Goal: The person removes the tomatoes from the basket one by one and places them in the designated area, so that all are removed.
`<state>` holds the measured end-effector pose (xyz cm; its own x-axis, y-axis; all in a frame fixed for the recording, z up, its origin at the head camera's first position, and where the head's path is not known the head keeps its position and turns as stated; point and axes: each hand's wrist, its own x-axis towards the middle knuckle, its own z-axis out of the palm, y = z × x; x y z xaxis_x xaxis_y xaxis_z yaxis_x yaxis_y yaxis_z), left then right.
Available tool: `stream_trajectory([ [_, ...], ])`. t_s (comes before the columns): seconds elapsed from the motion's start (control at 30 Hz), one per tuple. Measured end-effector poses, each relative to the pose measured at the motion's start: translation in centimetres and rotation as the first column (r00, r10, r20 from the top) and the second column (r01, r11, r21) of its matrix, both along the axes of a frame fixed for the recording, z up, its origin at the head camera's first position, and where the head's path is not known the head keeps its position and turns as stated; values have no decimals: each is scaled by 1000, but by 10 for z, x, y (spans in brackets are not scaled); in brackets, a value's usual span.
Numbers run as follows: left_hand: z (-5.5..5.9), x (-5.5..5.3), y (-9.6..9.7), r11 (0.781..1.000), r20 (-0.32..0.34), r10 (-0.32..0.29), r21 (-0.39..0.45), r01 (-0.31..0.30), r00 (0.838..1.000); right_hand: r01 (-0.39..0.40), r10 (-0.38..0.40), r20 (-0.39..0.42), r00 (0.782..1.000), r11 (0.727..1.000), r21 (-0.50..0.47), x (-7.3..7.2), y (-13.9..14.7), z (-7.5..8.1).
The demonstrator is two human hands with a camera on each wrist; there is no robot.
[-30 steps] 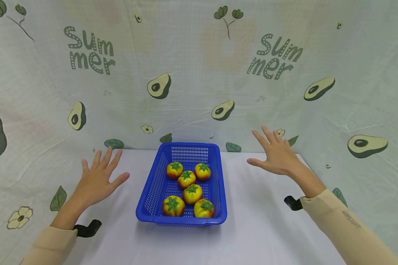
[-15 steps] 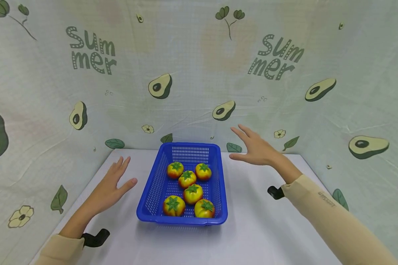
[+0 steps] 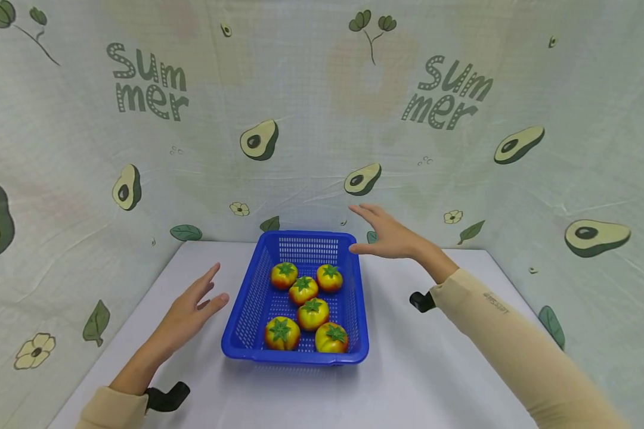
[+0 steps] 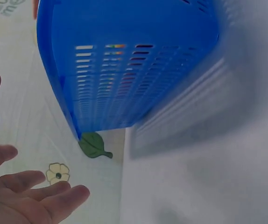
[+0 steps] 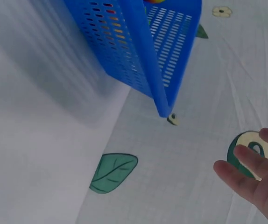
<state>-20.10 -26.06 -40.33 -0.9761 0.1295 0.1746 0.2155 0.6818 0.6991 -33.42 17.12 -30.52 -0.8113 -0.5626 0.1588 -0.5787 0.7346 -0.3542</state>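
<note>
A blue plastic basket (image 3: 231,325) with slotted walls stands mid-table. Several yellow-red toy fruits with green leafy tops, such as one tomato-like fruit (image 3: 312,314), lie spread over its floor. My left hand (image 3: 185,316) hovers left of the basket, thumb apart from the other fingers, holding nothing. Beyond its fingers, the left wrist view shows the basket's outer wall (image 4: 138,28). My right hand (image 3: 389,235) is raised by the far right corner, its thumb tip overlapping the rim in the head view. Its fingers are extended and hold nothing; the right wrist view shows the basket's corner (image 5: 164,100) nearby.
A white table (image 3: 408,357) lies under the basket. Behind it and along both sides hangs a pale cloth (image 3: 300,77) printed with avocados, leaves and lettering. A black strap piece (image 3: 167,397) sticks out at the left wrist, and another black piece (image 3: 422,301) at the right.
Both hands have moved inward toward the basket, the left one rightward and slightly down, the right one leftward. The fingers have turned more sideways. Basket and fruits have stayed in place.
</note>
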Motion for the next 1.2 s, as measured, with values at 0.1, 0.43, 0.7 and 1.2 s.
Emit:
stream_trajectory([
  [0.1, -4, 1, 3, 999, 48, 8, 53, -11, 999, -28, 28, 14, 999, 999, -23, -2, -7, 0],
  [0.43, -16, 2, 15, 982, 148, -25, 187, -3, 989, -70, 74, 86, 994, 996, -49, -10, -30, -4],
  [0.7, -26, -2, 22, 970, 200, -33, 244, -18, 979, -65, 79, 172, 982, 994, -84, -23, -51, -14],
  [1.2, -32, -3, 27, 955, 208, -42, 295, -21, 977, -41, 109, 327, 939, 977, -208, -37, -84, -35],
])
